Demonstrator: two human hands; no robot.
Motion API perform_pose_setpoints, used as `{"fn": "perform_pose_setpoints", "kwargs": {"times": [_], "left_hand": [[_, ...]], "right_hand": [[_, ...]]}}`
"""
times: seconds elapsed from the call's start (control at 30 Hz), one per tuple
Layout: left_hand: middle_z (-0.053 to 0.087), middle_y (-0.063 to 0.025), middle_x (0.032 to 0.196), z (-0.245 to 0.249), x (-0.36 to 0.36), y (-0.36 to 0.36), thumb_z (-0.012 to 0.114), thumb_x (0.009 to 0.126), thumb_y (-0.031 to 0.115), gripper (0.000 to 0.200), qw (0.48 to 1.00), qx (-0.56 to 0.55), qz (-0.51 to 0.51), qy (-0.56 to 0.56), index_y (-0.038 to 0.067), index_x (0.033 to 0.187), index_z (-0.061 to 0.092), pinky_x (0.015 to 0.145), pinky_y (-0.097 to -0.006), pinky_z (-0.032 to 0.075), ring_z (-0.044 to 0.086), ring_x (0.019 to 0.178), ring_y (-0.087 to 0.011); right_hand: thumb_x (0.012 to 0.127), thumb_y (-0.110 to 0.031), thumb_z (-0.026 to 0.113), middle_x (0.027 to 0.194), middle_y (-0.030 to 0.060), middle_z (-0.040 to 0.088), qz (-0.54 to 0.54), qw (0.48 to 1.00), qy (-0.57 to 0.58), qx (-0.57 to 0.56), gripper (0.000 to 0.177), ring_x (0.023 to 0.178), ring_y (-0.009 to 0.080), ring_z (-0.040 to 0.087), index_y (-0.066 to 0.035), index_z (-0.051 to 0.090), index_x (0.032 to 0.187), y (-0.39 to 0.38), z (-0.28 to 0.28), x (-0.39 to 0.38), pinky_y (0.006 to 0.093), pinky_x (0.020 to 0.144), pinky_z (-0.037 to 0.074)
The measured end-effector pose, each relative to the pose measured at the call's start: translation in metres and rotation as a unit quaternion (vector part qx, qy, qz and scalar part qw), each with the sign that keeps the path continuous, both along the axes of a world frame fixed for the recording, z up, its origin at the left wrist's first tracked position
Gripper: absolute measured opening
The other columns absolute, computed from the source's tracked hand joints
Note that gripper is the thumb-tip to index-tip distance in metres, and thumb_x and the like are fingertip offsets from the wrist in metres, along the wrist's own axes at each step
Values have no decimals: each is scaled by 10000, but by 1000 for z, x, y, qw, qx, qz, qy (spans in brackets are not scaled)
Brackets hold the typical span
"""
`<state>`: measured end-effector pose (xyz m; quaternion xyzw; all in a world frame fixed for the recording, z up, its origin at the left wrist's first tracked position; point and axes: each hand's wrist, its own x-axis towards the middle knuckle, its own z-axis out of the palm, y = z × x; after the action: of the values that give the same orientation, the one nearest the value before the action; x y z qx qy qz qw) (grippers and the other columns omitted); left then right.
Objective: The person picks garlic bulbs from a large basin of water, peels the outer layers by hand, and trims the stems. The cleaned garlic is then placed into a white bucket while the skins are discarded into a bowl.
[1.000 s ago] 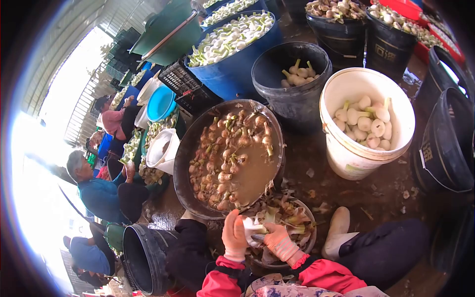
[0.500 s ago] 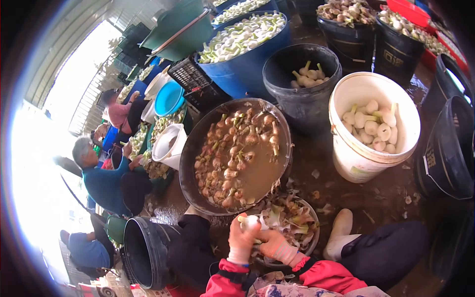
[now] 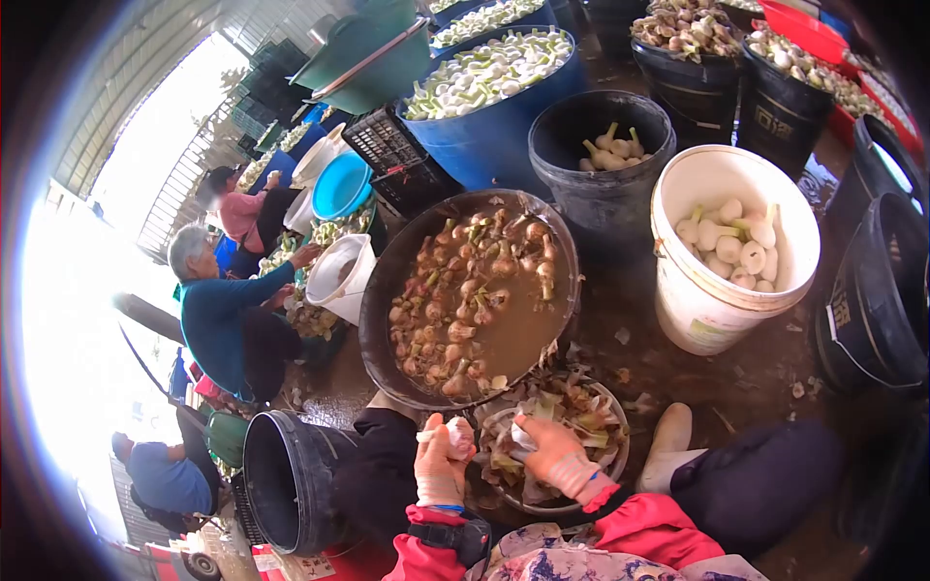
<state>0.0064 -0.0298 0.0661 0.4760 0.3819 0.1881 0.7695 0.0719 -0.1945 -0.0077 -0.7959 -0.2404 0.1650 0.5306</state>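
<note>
My left hand (image 3: 439,469), in an orange and white glove, is wrapped round a garlic bulb (image 3: 461,439) with pinkish-white skin. My right hand (image 3: 560,459), gloved the same way, is closed a little to the right; something small and pale shows at its fingertips, too blurred to name. Below both hands stands a bowl (image 3: 620,447) heaped with loose garlic peelings (image 3: 572,412). Just beyond it, a wide dark basin (image 3: 373,334) holds muddy water and many unpeeled garlic bulbs (image 3: 460,331).
A white bucket (image 3: 693,315) and a black bucket (image 3: 601,208), both with peeled garlic, stand beyond the basin. A blue tub (image 3: 484,145) is full of peeled garlic. An empty black bucket (image 3: 295,484) lies at left. Co-workers (image 3: 228,310) sit further left.
My hands have moved apart; they were together round a white bulb. The left hand now shows the pinkish bulb, and the right hand has shifted right over the peelings. The view has shifted slightly.
</note>
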Motion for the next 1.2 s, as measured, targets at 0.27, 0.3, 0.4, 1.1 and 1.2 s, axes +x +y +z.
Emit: {"fn": "perform_pose_setpoints", "kwargs": {"times": [0.27,0.3,0.4,1.1,1.2], "left_hand": [[635,-72,933,-26,8,-51,658,839,34,287,999,28,27,8,38,1114,574,634,-269,500,607,754,-155],[637,-63,917,-32,8,-53,668,832,33,282,998,52,28,17,41,1100,582,617,-255,491,604,734,-143],[639,-61,918,-37,10,-58,675,823,24,277,994,100,21,37,38,1085,588,636,-248,501,605,736,-143],[620,-117,1107,-12,-6,-42,574,907,398,408,986,-127,-106,6,47,1115,570,825,-443,524,604,993,-305],[637,-120,1054,-42,3,-23,481,925,505,476,947,-294,-117,55,66,1078,586,830,-450,526,615,977,-292]], "right_hand": [[764,-58,575,1110,202,579,-57,997,44,-20,545,1011,377,559,-53,467,1298,17,36,-14,422,862,455],[764,-58,575,1110,202,579,-59,997,44,-20,545,1011,377,559,-53,467,1298,16,34,-14,422,862,455],[760,-56,570,1122,201,575,-30,996,66,-48,559,1023,380,551,-55,456,1308,14,27,-11,424,871,450],[773,81,575,980,77,642,-25,971,148,187,417,932,208,616,-54,583,1167,5,21,-9,295,795,478],[739,115,539,980,120,637,3,984,38,174,425,941,266,616,-58,596,1123,4,34,-10,328,811,479]]}}
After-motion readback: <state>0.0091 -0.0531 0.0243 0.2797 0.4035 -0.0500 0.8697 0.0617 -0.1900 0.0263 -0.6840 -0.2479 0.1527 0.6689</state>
